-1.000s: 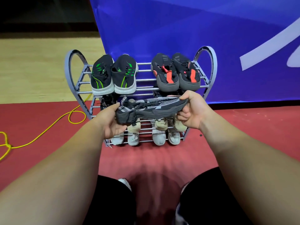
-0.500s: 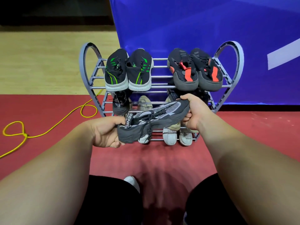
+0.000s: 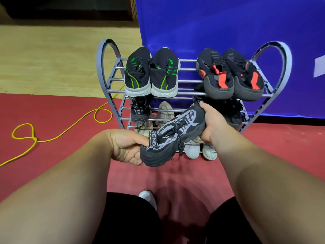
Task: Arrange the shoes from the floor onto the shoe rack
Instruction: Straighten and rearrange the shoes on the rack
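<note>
Floor (image 3: 52,120) red, blue banner (image 3: 228,23) behind rack (image 3: 105,76) — hands grasping grey shoe (image 3: 175,134)

We note a yellow cord (image 3: 58,136) lying on the red floor mat (image 3: 52,111) at the left, looped twice and running toward the far right. Beyond the mat, at the far left, we see a light wood floor (image 3: 52,59) with a dark recess (image 3: 66,7) above it. A blue banner (image 3: 228,23) with pale markings fills the far right.
</note>
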`<state>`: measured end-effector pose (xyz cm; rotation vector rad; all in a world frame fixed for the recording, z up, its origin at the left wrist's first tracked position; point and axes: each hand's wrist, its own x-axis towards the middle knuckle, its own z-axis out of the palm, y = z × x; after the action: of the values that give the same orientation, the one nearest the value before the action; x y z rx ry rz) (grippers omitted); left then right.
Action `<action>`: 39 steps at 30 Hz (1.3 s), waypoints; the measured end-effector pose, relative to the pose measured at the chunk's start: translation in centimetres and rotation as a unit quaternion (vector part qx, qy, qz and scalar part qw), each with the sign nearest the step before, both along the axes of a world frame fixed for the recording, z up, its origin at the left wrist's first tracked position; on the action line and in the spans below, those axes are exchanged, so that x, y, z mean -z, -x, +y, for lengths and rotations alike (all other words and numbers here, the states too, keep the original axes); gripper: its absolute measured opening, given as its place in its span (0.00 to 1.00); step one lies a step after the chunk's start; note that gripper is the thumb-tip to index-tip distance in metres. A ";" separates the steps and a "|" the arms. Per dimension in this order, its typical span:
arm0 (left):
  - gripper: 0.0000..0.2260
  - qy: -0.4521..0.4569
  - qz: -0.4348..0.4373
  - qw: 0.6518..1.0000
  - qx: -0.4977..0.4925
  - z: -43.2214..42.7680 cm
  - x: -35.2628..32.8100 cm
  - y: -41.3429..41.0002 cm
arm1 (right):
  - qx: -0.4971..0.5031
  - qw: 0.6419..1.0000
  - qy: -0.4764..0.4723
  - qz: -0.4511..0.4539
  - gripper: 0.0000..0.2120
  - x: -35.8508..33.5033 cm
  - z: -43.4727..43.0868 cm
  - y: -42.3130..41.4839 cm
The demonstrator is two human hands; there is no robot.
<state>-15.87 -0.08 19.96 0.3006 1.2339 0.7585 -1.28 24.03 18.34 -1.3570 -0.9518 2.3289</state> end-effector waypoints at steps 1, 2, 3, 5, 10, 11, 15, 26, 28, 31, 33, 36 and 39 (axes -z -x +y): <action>0.05 0.000 0.005 1.000 -0.002 0.1 0.0 0.1 | 0.005 1.000 -0.002 -0.001 0.21 0.1 -0.2 0.2; 0.04 0.003 0.013 1.000 -0.010 0.2 0.1 0.1 | 0.012 1.000 -0.007 -0.001 0.21 0.1 -0.3 0.4; 0.04 0.005 0.021 0.999 -0.025 0.3 0.2 0.1 | 0.015 1.000 -0.010 -0.001 0.20 0.2 -0.4 0.5; 0.11 0.007 0.033 0.998 -0.059 0.7 0.6 0.1 | 0.020 1.000 -0.011 -0.008 0.20 0.5 -0.6 0.8; 0.04 0.016 0.079 0.992 -0.093 2.2 0.9 0.0 | 0.011 1.000 -0.015 -0.024 0.09 0.5 -0.6 0.9; 0.03 0.018 0.087 0.991 -0.104 2.5 1.1 -0.1 | 0.004 1.000 -0.013 -0.025 0.08 0.5 -0.7 0.9; 0.05 0.024 0.103 0.984 -0.144 4.1 2.0 -0.1 | -0.065 0.996 -0.024 -0.050 0.06 0.8 -0.7 0.9; 0.07 0.047 0.122 0.969 -0.211 7.4 4.2 -0.5 | -0.278 0.950 -0.073 -0.125 0.10 2.3 -2.3 1.1; 0.07 0.041 0.123 0.966 -0.223 7.8 4.5 -0.6 | -0.295 0.944 -0.072 -0.130 0.14 2.6 -2.7 1.3; 0.10 0.036 0.125 0.962 -0.240 8.2 5.0 -0.5 | -0.277 0.950 -0.078 -0.122 0.15 3.1 -3.0 1.7; 0.14 0.038 0.134 0.960 -0.245 8.2 5.2 -0.5 | -0.253 0.957 -0.085 -0.114 0.12 3.5 -3.1 2.0; 0.18 0.049 0.168 0.956 -0.234 7.6 5.6 -0.1 | -0.218 0.964 -0.096 -0.117 0.11 4.2 -3.3 2.6; 0.16 0.056 0.211 0.942 -0.257 6.5 5.7 1.0 | -0.194 0.966 -0.109 -0.129 0.07 4.5 -3.5 3.2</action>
<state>-16.83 6.43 14.30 0.0382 1.7916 1.1009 -4.52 20.52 13.86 -1.5146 -1.6326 2.2470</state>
